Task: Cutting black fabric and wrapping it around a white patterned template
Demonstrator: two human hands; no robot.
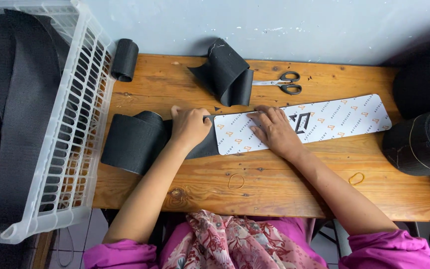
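Both hands press flat, the left hand (pixel 190 127) on the wide black fabric band (pixel 134 141), the right hand (pixel 273 130) pinning the long white printed card strip (pixel 339 119) mid-table; keeping edges flush seems key.

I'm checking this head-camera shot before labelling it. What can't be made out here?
- Black fabric strip: hidden under the left hand and the white patterned card.
- Large black webbing roll: cut off by the right edge.
- White plastic basket: cut off at the left edge.
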